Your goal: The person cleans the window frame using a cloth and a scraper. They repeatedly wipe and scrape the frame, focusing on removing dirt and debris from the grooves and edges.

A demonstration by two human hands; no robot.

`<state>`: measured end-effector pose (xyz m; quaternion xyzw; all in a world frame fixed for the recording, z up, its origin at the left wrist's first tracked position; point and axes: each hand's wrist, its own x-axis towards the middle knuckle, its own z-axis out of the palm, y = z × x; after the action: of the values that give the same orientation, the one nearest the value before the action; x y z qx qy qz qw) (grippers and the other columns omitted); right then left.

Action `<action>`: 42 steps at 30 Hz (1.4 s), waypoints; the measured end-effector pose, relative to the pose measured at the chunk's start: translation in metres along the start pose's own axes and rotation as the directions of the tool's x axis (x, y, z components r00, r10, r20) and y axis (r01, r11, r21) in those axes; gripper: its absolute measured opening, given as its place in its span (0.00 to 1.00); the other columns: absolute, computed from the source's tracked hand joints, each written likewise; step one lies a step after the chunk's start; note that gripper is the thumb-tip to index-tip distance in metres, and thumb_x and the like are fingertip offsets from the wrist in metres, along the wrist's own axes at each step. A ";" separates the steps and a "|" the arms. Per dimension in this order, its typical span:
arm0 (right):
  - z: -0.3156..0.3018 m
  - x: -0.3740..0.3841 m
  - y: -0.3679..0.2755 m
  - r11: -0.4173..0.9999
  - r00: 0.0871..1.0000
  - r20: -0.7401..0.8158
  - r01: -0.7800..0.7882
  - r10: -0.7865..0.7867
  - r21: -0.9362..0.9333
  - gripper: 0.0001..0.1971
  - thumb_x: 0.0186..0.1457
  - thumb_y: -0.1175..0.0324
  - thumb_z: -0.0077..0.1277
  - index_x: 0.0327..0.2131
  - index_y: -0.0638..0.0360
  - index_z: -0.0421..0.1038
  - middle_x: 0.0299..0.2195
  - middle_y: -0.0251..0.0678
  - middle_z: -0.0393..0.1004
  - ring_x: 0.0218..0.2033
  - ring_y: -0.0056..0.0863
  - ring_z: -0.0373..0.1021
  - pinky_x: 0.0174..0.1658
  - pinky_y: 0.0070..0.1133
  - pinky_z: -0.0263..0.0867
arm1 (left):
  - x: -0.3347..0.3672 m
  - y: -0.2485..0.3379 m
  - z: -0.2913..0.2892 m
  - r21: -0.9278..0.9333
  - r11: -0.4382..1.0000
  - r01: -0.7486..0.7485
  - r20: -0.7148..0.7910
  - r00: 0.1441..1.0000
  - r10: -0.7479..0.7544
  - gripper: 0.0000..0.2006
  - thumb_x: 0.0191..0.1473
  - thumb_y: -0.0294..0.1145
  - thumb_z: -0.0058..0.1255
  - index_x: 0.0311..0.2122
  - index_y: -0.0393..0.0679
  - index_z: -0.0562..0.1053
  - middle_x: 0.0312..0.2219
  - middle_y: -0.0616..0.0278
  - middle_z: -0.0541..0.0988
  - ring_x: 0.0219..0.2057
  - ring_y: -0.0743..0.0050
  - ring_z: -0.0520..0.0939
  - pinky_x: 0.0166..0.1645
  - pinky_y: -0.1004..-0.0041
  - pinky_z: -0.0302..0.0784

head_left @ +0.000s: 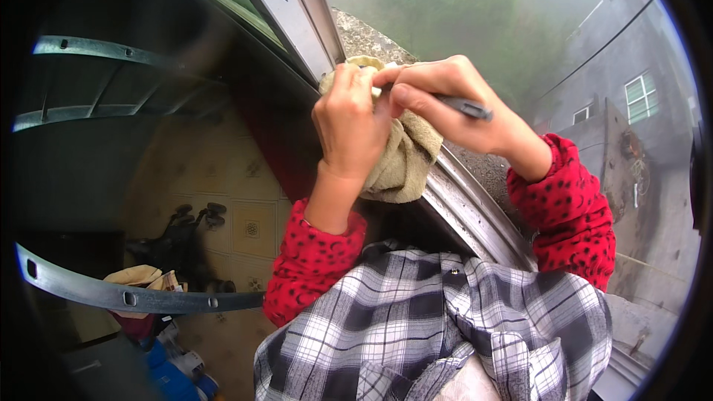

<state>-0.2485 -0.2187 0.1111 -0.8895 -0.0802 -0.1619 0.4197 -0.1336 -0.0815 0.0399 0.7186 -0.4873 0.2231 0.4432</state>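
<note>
A tan cloth (401, 167) hangs bunched over the metal window track. My left hand (349, 122) is closed on its upper part, by the foot of the window frame. Close against it, my right hand (460, 108) is closed round a slim tool with a dark grey handle (468, 108), whose end sticks out behind the thumb. Both sets of fingertips meet over the cloth. A small white piece (376, 92) shows between them; I cannot tell whether it belongs to the tool, as my fingers hide its working end.
A silver window frame (290, 11) rises at the upper left, and the track (475, 212) slopes down to the right. Outside lie a rough ledge (368, 33), trees and a grey building (624, 96). Indoors are curved metal strips (134, 298), a tiled floor (252, 226) and blue items.
</note>
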 end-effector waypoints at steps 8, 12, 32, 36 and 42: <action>-0.008 -0.062 -0.028 0.998 0.997 0.062 0.057 -0.055 -0.026 0.10 0.62 0.72 0.50 0.28 0.67 0.75 0.42 0.53 0.79 0.35 0.46 0.78 0.42 0.30 0.73 | -0.041 0.026 -0.001 -0.053 0.979 -0.195 -0.003 0.981 0.196 0.12 0.44 0.26 0.65 0.37 0.40 0.77 0.32 0.56 0.78 0.28 0.55 0.82 0.32 0.64 0.79; 0.019 -0.039 0.012 0.974 0.974 -0.040 0.222 -0.224 -0.048 0.07 0.62 0.74 0.49 0.32 0.68 0.74 0.42 0.53 0.79 0.37 0.46 0.77 0.42 0.31 0.72 | -0.021 -0.009 -0.003 0.027 0.992 -0.126 -0.020 0.992 0.126 0.11 0.42 0.25 0.66 0.34 0.41 0.79 0.34 0.54 0.81 0.29 0.53 0.84 0.32 0.64 0.80; 0.013 -0.025 0.032 0.978 0.993 -0.097 0.090 -0.073 0.188 0.13 0.67 0.68 0.47 0.35 0.68 0.77 0.41 0.44 0.82 0.41 0.31 0.78 0.48 0.26 0.70 | -0.005 -0.015 -0.001 -0.065 0.991 -0.113 0.041 0.992 0.116 0.07 0.46 0.26 0.62 0.31 0.40 0.77 0.29 0.57 0.78 0.28 0.53 0.82 0.31 0.60 0.78; -0.002 -0.023 0.035 0.965 1.000 -0.014 0.026 -0.023 0.263 0.17 0.66 0.65 0.47 0.50 0.68 0.77 0.31 0.36 0.81 0.34 0.21 0.74 0.42 0.22 0.70 | -0.005 -0.008 0.004 0.052 0.989 -0.141 0.102 0.986 0.135 0.07 0.46 0.27 0.62 0.30 0.40 0.75 0.29 0.55 0.77 0.28 0.51 0.81 0.30 0.59 0.77; -0.067 -0.062 -0.009 0.944 0.967 0.256 -0.095 0.012 0.316 0.16 0.63 0.64 0.51 0.37 0.71 0.79 0.28 0.41 0.81 0.29 0.27 0.78 0.36 0.24 0.72 | -0.029 0.054 -0.002 -0.168 0.967 -0.191 0.196 0.955 0.223 0.12 0.49 0.29 0.63 0.38 0.36 0.78 0.28 0.55 0.77 0.25 0.56 0.81 0.27 0.63 0.76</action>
<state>-0.3237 -0.2651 0.1351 -0.8231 -0.1335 -0.0214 0.5515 -0.1938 -0.0729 0.0418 0.6485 -0.6200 0.1535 0.4140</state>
